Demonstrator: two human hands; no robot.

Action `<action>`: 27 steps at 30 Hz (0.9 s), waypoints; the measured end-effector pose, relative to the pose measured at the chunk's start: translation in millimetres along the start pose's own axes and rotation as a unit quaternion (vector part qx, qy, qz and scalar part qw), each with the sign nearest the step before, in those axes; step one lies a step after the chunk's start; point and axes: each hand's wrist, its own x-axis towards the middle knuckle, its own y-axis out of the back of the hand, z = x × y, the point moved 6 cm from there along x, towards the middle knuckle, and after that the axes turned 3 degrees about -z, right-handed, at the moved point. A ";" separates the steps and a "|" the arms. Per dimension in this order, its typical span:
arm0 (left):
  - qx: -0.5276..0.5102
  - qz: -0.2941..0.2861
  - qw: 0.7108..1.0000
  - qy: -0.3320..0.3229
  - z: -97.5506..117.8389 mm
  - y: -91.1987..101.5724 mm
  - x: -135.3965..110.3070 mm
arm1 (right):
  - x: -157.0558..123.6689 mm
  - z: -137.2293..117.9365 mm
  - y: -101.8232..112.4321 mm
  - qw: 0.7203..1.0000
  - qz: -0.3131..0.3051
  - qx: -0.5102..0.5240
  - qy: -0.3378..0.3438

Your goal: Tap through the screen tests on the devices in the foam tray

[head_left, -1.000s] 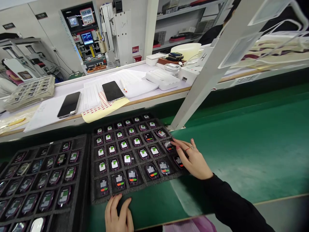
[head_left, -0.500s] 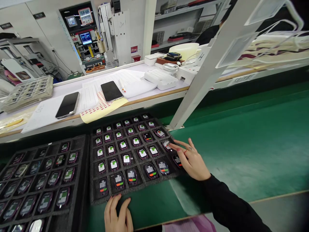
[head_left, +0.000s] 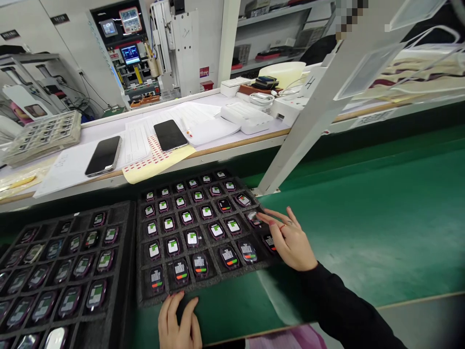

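A dark foam tray (head_left: 214, 240) holds rows of smartwatch bodies with lit screens. My right hand (head_left: 292, 242) reaches over its right side, and an extended fingertip meets the screen of a smartwatch (head_left: 254, 218) in the right column. The other fingers are spread and hold nothing; the hand partly covers another smartwatch (head_left: 269, 242) just below. At the tray's front edge rests my left hand (head_left: 179, 322), fingers apart and slightly curled, with nothing in it. Most screens show green and white blocks; the front-row ones show text above orange and green bars.
A second foam tray (head_left: 121, 271) of smartwatches stands at left on the green bench (head_left: 363, 228). Behind, a raised shelf carries two phones (head_left: 103, 156) (head_left: 170, 135), papers and a clear plastic tray (head_left: 43, 135). A slanted white post (head_left: 303, 123) rises behind the right hand.
The screen under my right fingertip looks darker than before, when it was mostly white. Both hands stay in nearly the same place; the view has shifted slightly.
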 end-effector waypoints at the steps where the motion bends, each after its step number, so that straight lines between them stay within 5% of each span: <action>1: 0.000 0.001 1.000 0.000 -0.1 0.0 -0.2 | 1.6 -2.8 -0.2 1.000 -0.001 0.006 0.003; 9: 0.006 0.002 1.000 0.007 -1.1 -0.4 -2.6 | 11.3 -46.7 -22.3 0.988 -0.092 0.098 0.083; 14: 0.003 -0.001 1.000 0.020 -0.5 -0.1 -3.2 | 12.9 -52.2 -31.6 0.983 -0.135 0.084 0.088; 21: 0.002 -0.002 1.000 0.024 -1.1 0.4 -3.4 | 18.3 -54.4 -22.8 0.989 -0.074 0.099 0.085; 27: -0.006 0.001 0.999 0.037 -1.2 0.8 -3.9 | 18.9 -76.5 -40.9 0.978 -0.126 0.133 0.099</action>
